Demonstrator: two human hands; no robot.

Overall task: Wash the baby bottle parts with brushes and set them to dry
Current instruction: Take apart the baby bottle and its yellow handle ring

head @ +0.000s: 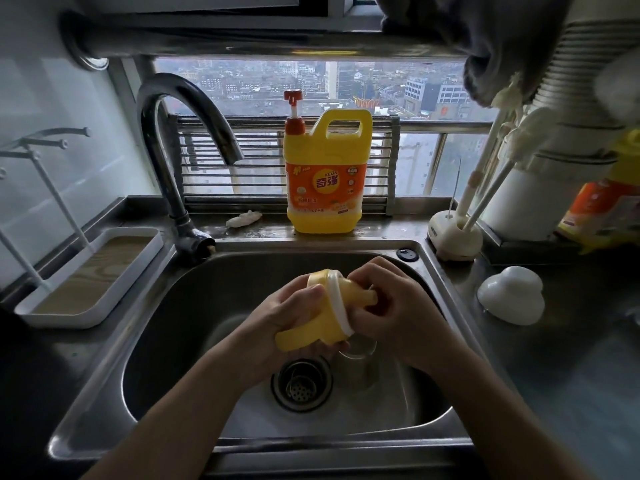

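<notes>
Bottle top (327, 322) held over the middle of the sink (162, 323).
Yellow, white-ringed; left hand (284, 317) grips it, right hand (393, 317) pinches its teat (360, 296). Clear bottle (356, 355) sits inside by the drain (301, 382).

Sink (180, 323): set in the counter (571, 358), drain (301, 381) in its floor.
Faucet (162, 140): behind the sink's back-left corner.
Detergent jug (325, 174): on the ledge behind the sink.
Drying tray (86, 322): on the counter, left of the sink.
Brush holder (455, 233): at the sink's back-right corner, brushes (491, 188) standing in it.
Cap (510, 294): on the counter right of the sink, in front of the holder.
Bottle top (329, 306): over the drain, between the left hand (287, 317) and the right hand (391, 306).
Vessel (356, 365): in the sink, just right of the drain.
</notes>
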